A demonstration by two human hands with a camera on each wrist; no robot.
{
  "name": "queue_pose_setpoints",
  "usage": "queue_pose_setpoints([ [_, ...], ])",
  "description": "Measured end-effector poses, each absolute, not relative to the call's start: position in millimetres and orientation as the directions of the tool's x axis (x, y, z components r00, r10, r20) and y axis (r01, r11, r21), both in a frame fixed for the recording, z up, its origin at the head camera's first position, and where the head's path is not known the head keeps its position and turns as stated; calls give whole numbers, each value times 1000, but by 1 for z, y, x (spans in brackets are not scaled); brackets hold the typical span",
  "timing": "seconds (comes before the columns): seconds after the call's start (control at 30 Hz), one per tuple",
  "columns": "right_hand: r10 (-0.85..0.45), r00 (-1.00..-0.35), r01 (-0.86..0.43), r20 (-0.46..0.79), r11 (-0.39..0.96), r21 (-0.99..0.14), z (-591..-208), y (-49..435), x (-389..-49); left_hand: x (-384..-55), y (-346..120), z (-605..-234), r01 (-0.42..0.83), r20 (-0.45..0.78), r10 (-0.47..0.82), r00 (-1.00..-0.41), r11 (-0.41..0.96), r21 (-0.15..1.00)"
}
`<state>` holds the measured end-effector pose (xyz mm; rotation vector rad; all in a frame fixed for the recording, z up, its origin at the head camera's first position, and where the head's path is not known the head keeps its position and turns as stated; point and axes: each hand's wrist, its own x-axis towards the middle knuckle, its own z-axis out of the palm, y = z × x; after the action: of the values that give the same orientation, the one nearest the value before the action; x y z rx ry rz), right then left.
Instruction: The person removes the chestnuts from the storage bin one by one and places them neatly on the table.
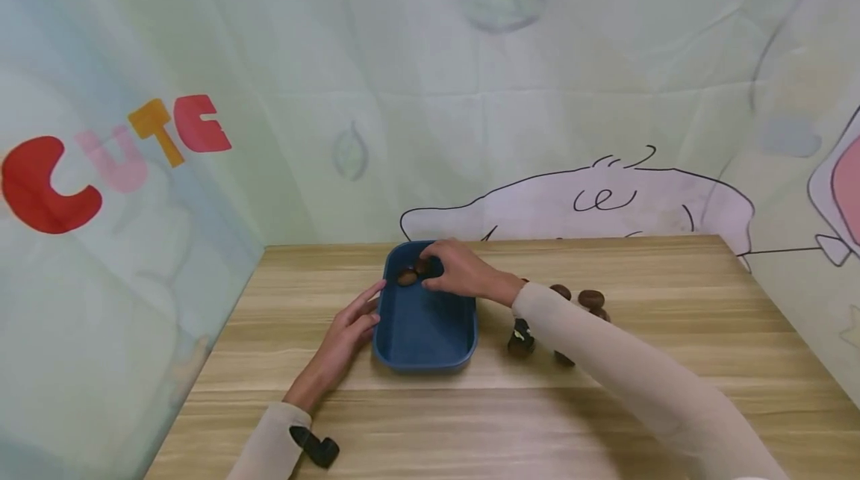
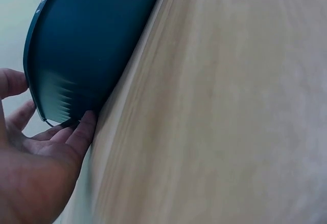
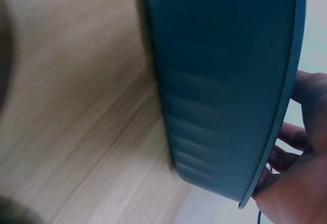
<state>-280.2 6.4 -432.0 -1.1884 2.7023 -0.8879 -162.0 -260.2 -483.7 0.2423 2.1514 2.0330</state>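
Note:
A deep blue plastic bin (image 1: 425, 331) stands on the wooden table. Over its far right corner reaches my right hand (image 1: 463, 269), thumb and fingers curved round a brown chestnut (image 1: 422, 266) inside it. A second chestnut (image 1: 407, 277) lies beside that one on the bin's floor. With its fingers extended, my left hand (image 1: 348, 331) touches the bin's left side; the left wrist view shows those fingertips against the bin wall (image 2: 92, 45). In the right wrist view the bin wall hides the right hand's (image 3: 301, 152) fingertips.
Several more chestnuts (image 1: 591, 299) lie on the table (image 1: 322, 271) right of the bin, partly hidden by the right sleeve (image 1: 625, 360). A small black device (image 1: 316, 447) is strapped at the left wrist. A printed curtain (image 1: 430, 129) hangs behind the table.

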Motion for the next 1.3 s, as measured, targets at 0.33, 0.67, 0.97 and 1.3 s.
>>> queue_pose_setpoints([
  [0.33,-697,-710,-651,101,596,-469,-435,-2,-291,-162,-258,-482,-9,-25,233,-972,67,998],
  [0.67,-715,-697,-677,47,635,-372,-439,-1,-284,-163,-258,-482,-10,-29,241,-970,77,997],
  [0.97,-758,-649,-752,58,628,-200,-438,-1,-281,-163,-260,-482,-13,-30,235,-971,73,997],
  [1.3,-751,-650,-756,117,624,-200,-438,11,-275,-164,-259,-483,-5,-19,226,-974,60,998],
])
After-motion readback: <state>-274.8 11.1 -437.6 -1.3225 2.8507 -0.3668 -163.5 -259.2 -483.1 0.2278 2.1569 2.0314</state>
